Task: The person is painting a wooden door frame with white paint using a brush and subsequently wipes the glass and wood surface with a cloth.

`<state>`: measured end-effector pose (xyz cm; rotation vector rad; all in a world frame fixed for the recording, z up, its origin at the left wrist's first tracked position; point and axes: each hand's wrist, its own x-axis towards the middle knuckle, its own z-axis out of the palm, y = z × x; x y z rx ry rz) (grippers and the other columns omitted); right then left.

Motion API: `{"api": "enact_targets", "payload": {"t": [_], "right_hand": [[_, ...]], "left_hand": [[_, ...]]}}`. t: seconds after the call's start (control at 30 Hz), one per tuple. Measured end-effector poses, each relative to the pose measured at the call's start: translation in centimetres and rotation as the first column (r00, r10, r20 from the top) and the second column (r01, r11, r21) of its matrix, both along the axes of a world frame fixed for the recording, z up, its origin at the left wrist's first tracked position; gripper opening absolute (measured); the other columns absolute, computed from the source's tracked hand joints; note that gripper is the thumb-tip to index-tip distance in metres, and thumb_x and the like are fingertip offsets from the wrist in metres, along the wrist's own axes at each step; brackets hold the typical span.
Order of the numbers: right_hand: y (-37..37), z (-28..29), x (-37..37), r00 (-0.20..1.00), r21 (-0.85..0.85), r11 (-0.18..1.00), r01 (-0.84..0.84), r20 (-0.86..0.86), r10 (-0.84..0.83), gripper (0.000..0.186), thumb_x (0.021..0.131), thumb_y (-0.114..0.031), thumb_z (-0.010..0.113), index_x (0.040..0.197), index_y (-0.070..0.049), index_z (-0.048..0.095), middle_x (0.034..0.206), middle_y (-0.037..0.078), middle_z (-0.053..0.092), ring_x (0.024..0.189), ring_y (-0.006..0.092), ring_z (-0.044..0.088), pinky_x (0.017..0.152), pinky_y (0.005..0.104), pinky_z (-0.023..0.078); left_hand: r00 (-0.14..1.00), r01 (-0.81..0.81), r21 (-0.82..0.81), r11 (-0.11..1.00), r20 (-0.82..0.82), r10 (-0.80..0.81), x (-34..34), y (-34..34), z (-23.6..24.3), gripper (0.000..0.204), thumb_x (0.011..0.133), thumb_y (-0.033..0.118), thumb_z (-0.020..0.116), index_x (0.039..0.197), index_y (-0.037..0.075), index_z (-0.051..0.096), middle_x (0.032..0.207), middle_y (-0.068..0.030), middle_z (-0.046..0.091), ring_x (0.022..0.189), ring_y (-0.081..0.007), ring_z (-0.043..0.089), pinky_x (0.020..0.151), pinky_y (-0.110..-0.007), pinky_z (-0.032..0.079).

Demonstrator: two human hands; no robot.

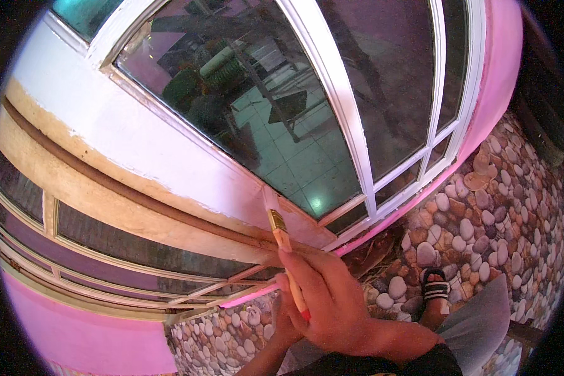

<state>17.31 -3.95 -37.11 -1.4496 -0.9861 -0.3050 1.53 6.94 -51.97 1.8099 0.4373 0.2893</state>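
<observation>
My right hand is closed around the wooden handle of a paintbrush with a red tip. Its bristles point up and meet, or nearly meet, the lower part of a door panel. That panel is mostly coated white, with a bare tan strip along its edge. Behind the right hand, my left hand shows only in part. Its fingers are mostly hidden, so whether it holds anything is unclear. Beside the brush tip, the glass pane has a narrow frame with bare, brownish stretches at its lower corner.
White-framed glass stands to the right, edged by a pink wall. A tan-framed glazed panel lies at lower left above another pink wall. Pebble-patterned flooring spreads below, where my sandalled foot rests.
</observation>
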Motion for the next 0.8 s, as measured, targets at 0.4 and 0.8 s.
{"api": "enact_targets", "payload": {"t": [0.4, 0.8], "right_hand": [[-1.9, 2.0, 0.8, 0.985, 0.035, 0.985, -0.167, 0.049, 0.165, 0.04, 0.081, -0.008, 0.07, 0.119, 0.002, 0.06, 0.106, 0.018, 0.063, 0.083, 0.0287, 0.063, 0.07, 0.0355, 0.053], [-4.8, 4.1, 4.1, 0.897, -0.222, 0.892, -0.393, -0.307, 0.319, 0.015, 0.083, -0.006, 0.067, 0.097, 0.0, 0.066, 0.083, 0.016, 0.068, 0.07, 0.0297, 0.067, 0.063, 0.0351, 0.053]], "left_hand": [[0.998, -0.06, -0.042, 0.997, 0.022, 0.061, -0.2, -0.2, 0.6, 0.06, 0.074, 0.016, 0.084, 0.12, 0.004, 0.049, 0.116, -0.0091, 0.06, 0.105, -0.0195, 0.059, 0.091, -0.035, 0.047], [0.973, -0.227, 0.229, 0.947, 0.093, 0.211, 3.5, -0.3, 3.0, 0.064, 0.073, 0.015, 0.086, 0.122, 0.003, 0.046, 0.112, -0.01, 0.059, 0.104, -0.0185, 0.06, 0.09, -0.033, 0.049]]}}
